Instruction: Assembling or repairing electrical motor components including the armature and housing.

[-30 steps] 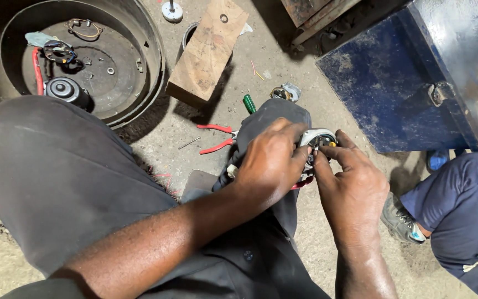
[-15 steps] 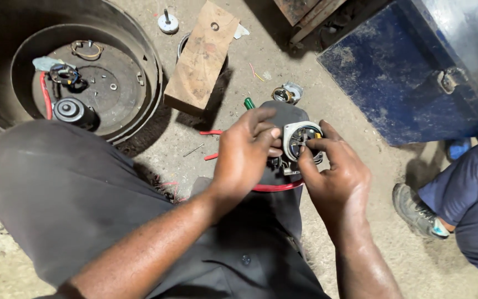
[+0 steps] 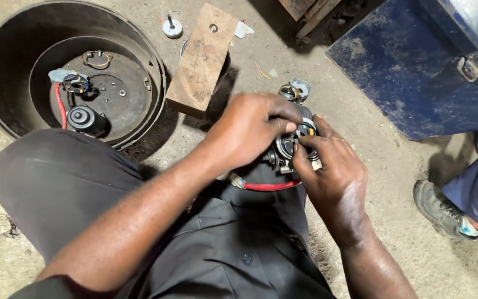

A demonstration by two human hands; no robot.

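Head view, from big to small: a dark round tub lies on the dirt floor, a wooden block beside it. Over the lap, the left hand clamps a small electrical part trailing a red wire, while the right hand pinches its front with closed fingers. A slipped pinch could probably drop small pieces into the dirt. Compared with half a second earlier, the left hand now covers more of the part.
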